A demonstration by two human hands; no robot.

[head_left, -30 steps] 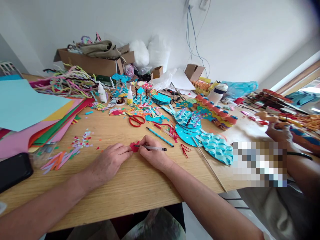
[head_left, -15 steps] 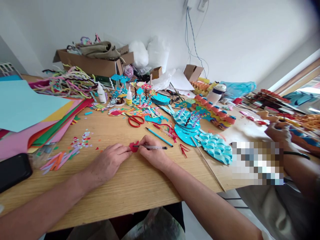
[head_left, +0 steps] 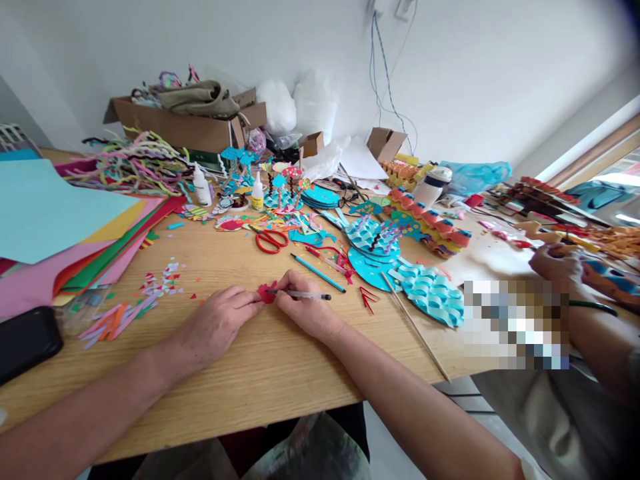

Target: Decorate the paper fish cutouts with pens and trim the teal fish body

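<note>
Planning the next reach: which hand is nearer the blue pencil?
Right. The right hand sits just on the near side of the blue pencil, holding a pen; the left hand is farther left, by the red paper.

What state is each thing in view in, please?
Red cutout, lying flat
Pen, tip at the cutout
Left hand, fingers extended, at the cutout
Right hand, closed on the pen
White bottle, upright
Yellow-labelled bottle, upright
Scissors, lying down
Large cardboard box, open, filled
Phone, screen dark
Blue pencil, lying down

Phone (head_left: 31, 333): lying before the paper sheets (head_left: 55, 207)
Scissors (head_left: 271, 240): resting on the table (head_left: 240, 393)
Carton (head_left: 175, 127): standing behind the scissors, leftward
</note>
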